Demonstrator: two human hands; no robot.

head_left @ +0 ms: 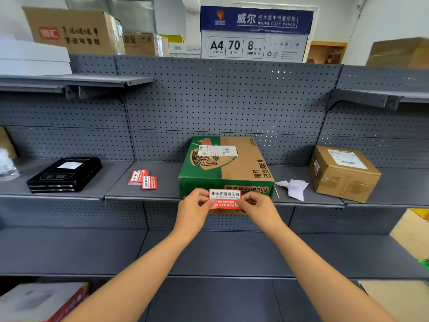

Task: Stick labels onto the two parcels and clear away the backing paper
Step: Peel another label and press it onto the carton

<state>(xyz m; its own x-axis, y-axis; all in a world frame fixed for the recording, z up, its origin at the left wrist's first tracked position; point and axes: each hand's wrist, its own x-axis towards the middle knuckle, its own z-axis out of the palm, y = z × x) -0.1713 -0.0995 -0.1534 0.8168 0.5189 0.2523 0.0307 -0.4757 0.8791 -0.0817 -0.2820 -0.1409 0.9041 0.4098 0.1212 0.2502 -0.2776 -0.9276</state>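
Note:
A green and brown cardboard parcel (pixel 232 168) stands on the middle grey shelf (pixel 153 191), with a white shipping slip on top. In front of its near face I hold a red and white label (pixel 224 198) by both ends: my left hand (pixel 193 209) pinches the left end, my right hand (pixel 257 206) the right end. Whether the label touches the box I cannot tell. A smaller brown parcel (pixel 343 173) sits to the right, a red label on its left side. White backing paper pieces (pixel 294 187) lie between the two parcels. Spare red labels (pixel 142 178) lie left of the green parcel.
A black flat package (pixel 65 174) lies on the shelf at the left, beside a clear plastic item (pixel 7 166). Cardboard boxes and an A4 copy paper box (pixel 254 33) stand on top of the pegboard rack. A lower grey shelf (pixel 209 254) runs below my arms.

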